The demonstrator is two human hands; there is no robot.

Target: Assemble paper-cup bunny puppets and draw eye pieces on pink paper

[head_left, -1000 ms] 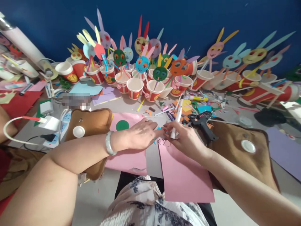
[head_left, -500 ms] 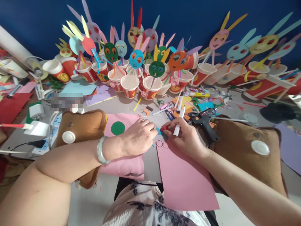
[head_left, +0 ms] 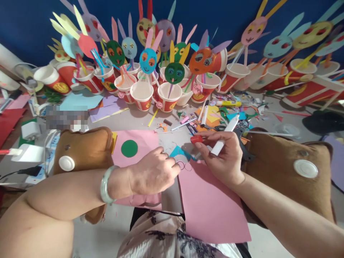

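Note:
My right hand (head_left: 224,157) is closed around a white marker (head_left: 228,130) that slants up to the right. A small red cap-like piece (head_left: 196,139) is pinched between its thumb and finger. Below lies a sheet of pink paper (head_left: 212,208), with two small circles (head_left: 185,166) drawn at its upper left corner. My left hand (head_left: 154,172) is closed, its curled fingers beside those circles; what they hold, if anything, is hidden. Under that forearm lies another pink sheet (head_left: 146,139) with a green paper disc (head_left: 129,148) on it. A blue paper scrap (head_left: 178,153) sits between my hands.
Paper cups (head_left: 142,95) bearing colourful rabbit-eared faces stand along the back. Brown cushions (head_left: 84,148) flank the work area on both sides. Paper scraps and pens (head_left: 205,114) lie behind my right hand, with a dark glue gun (head_left: 243,143) beside it. A power strip (head_left: 52,150) is at the left.
My right hand has lifted up and right with the marker and red piece, away from the drawn circles. My left hand has shifted down and left, and the blue scrap shows more.

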